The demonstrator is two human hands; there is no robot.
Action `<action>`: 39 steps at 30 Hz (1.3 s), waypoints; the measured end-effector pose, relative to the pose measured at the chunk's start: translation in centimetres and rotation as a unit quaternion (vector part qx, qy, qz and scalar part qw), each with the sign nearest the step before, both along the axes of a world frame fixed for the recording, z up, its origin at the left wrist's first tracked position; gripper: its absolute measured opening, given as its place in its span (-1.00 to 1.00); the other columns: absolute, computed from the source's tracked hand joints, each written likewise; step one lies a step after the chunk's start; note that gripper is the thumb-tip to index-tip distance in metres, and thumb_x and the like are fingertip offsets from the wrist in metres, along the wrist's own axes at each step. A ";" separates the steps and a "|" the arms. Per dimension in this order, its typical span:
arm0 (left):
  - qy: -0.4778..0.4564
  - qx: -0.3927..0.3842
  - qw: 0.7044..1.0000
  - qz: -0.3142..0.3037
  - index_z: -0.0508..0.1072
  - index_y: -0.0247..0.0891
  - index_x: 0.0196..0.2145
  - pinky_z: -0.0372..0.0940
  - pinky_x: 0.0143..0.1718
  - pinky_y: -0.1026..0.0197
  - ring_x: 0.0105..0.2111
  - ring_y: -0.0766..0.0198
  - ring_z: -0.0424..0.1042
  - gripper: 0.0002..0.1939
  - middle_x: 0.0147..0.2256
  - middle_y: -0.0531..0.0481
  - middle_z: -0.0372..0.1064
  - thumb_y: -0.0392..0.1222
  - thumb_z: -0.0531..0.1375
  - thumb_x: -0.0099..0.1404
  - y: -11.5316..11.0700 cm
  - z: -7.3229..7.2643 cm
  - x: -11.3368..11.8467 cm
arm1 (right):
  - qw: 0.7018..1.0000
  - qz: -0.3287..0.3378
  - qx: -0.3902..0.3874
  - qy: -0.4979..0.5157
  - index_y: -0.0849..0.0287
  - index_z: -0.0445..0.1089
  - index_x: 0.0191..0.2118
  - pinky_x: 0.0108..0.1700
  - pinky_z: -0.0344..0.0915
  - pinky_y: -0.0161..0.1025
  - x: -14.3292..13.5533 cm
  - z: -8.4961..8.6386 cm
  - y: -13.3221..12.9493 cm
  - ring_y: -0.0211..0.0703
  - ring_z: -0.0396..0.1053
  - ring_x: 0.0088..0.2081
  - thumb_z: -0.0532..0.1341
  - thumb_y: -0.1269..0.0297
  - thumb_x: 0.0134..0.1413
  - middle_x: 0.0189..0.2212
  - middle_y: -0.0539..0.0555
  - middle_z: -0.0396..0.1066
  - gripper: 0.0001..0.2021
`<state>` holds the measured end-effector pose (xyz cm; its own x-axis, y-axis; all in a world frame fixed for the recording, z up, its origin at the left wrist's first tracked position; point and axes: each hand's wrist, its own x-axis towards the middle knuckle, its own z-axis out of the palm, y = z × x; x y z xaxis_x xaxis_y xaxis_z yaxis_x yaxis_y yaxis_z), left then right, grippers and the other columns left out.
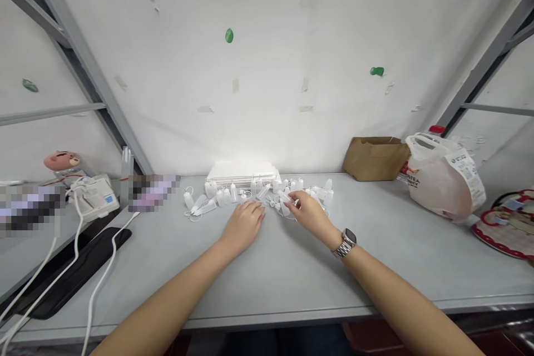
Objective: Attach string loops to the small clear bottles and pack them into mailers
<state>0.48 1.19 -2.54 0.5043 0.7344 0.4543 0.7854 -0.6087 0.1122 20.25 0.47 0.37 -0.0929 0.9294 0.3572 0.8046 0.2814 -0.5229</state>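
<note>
Small translucent plastic squeeze bottles, several of them with thin cap tethers, lie and stand in a loose row across the table. My right hand, with a metal-band watch on its wrist, pinches one small plastic bottle between thumb and fingers, tilted over the others. Palm down on the table, my left hand rests just in front of the row. Its fingers are stretched out and nothing shows in them. Between the two hands lie small loose translucent parts, too small to make out.
Behind the bottles, a white flat stack is against the wall. A cardboard box and a white plastic bag stand at right. On the left are white cables, a power strip and a black pad.
</note>
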 end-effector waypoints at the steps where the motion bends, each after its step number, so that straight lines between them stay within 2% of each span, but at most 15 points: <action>1: -0.005 0.001 1.000 -0.003 0.39 -0.30 -0.12 0.20 -0.06 0.00 -0.06 0.10 0.29 -0.70 -0.12 -0.17 0.38 -0.21 -0.05 0.29 -0.1 0.1 0.1 | 1.000 -0.001 -0.005 0.005 0.26 0.33 -0.18 -0.30 0.24 -0.24 0.1 0.0 0.1 -0.12 0.36 -0.32 0.10 0.26 0.07 -0.30 0.16 0.40 -0.77; 3: -0.006 -0.008 0.999 -0.037 0.35 -0.29 -0.06 0.19 -0.05 0.02 -0.04 0.11 0.27 -0.67 -0.09 -0.17 0.35 -0.17 -0.04 0.29 -0.3 0.3 0.3 | 1.000 -0.007 -0.009 0.025 0.26 0.33 -0.18 -0.30 0.24 -0.24 0.3 0.0 0.3 -0.11 0.36 -0.31 0.10 0.26 0.07 -0.30 0.16 0.40 -0.76; 7: 0.018 -0.053 0.987 -0.149 0.27 -0.15 0.02 0.11 0.03 -0.01 0.11 0.10 0.11 -0.61 0.04 -0.09 0.26 -0.03 -0.04 0.28 -0.7 0.3 1.2 | 0.998 -0.011 -0.013 0.064 0.25 0.33 -0.18 -0.30 0.25 -0.24 0.5 -0.1 0.7 -0.13 0.37 -0.32 0.10 0.26 0.07 -0.29 0.15 0.41 -0.77; 9: 0.029 -0.073 0.983 -0.163 0.23 -0.11 0.05 0.08 0.05 -0.03 0.15 0.08 0.03 -0.58 0.08 -0.07 0.21 0.02 -0.07 0.28 -0.7 0.2 1.5 | 0.998 -0.009 -0.015 0.067 0.25 0.33 -0.18 -0.31 0.25 -0.23 0.5 -0.2 0.8 -0.13 0.37 -0.33 0.09 0.26 0.07 -0.28 0.15 0.41 -0.77; 11: 0.037 -0.086 0.983 -0.158 0.22 -0.13 0.06 0.08 0.04 -0.03 0.15 0.07 0.03 -0.57 0.08 -0.07 0.21 0.03 -0.08 0.28 -0.6 0.2 1.6 | 0.998 -0.007 -0.015 0.065 0.24 0.33 -0.18 -0.30 0.26 -0.23 0.4 -0.4 0.8 -0.14 0.37 -0.34 0.10 0.26 0.07 -0.29 0.15 0.42 -0.77; 14: 0.035 -0.081 0.985 -0.150 0.26 -0.17 0.02 0.09 0.03 0.01 0.09 0.10 0.14 -0.61 0.00 -0.08 0.29 -0.02 -0.06 0.29 -0.5 0.2 1.4 | 0.997 0.001 -0.021 0.068 0.23 0.33 -0.18 -0.33 0.26 -0.24 0.2 -0.6 0.7 -0.16 0.37 -0.37 0.10 0.26 0.07 -0.28 0.14 0.42 -0.78; 17: 0.019 -0.062 0.989 -0.133 0.35 -0.20 -0.10 0.16 -0.05 0.05 -0.05 0.13 0.26 -0.71 -0.16 -0.09 0.38 -0.10 -0.03 0.29 -0.5 0.4 1.1 | 0.997 0.005 -0.023 0.075 0.23 0.33 -0.19 -0.35 0.26 -0.25 0.1 -0.6 0.5 -0.18 0.37 -0.40 0.09 0.24 0.08 -0.26 0.14 0.41 -0.78; 20: -0.003 -0.049 0.994 -0.094 0.39 -0.24 -0.23 0.21 -0.14 0.08 -0.19 0.16 0.30 -0.79 -0.28 -0.07 0.38 -0.20 -0.01 0.28 -0.4 0.4 0.8 | 0.997 0.005 -0.026 0.074 0.23 0.33 -0.20 -0.35 0.25 -0.26 0.1 -0.6 0.5 -0.18 0.37 -0.40 0.09 0.24 0.07 -0.27 0.13 0.42 -0.78; 24: -0.027 -0.028 0.999 -0.022 0.36 -0.25 -0.17 0.21 -0.14 0.05 -0.16 0.13 0.27 -0.77 -0.22 -0.10 0.33 -0.30 0.02 0.23 0.0 0.1 0.4 | 0.997 0.009 -0.036 0.072 0.24 0.33 -0.20 -0.36 0.24 -0.26 0.1 -0.8 0.6 -0.17 0.37 -0.40 0.09 0.23 0.08 -0.28 0.13 0.41 -0.77; 27: -0.037 -0.031 0.999 -0.007 0.35 -0.22 -0.11 0.21 -0.13 0.02 -0.14 0.10 0.26 -0.73 -0.20 -0.11 0.32 -0.27 0.05 0.22 0.3 -0.1 0.0 | 0.997 0.015 -0.039 0.073 0.23 0.33 -0.19 -0.36 0.24 -0.26 0.1 -0.9 0.6 -0.17 0.37 -0.39 0.09 0.23 0.08 -0.28 0.13 0.41 -0.77; 32: -0.035 -0.045 0.998 -0.006 0.43 -0.21 -0.24 0.23 -0.17 0.05 -0.22 0.13 0.29 -0.79 -0.30 -0.08 0.34 -0.25 0.04 0.23 0.2 -0.1 -0.3 | 0.998 0.033 -0.017 0.052 0.21 0.35 -0.20 -0.33 0.25 -0.25 -0.1 -0.7 0.3 -0.15 0.36 -0.36 0.12 0.24 0.05 -0.31 0.12 0.41 -0.78; 39: -0.071 -0.084 0.994 0.021 0.37 -0.24 -0.42 0.22 -0.21 0.08 -0.25 0.13 0.29 -0.92 -0.36 -0.05 0.35 -0.31 0.08 0.17 0.0 0.4 -0.1 | 0.997 0.060 -0.022 0.042 0.22 0.36 -0.22 -0.31 0.26 -0.23 -0.5 -0.5 -0.1 -0.16 0.35 -0.35 0.13 0.27 0.05 -0.29 0.13 0.40 -0.81</action>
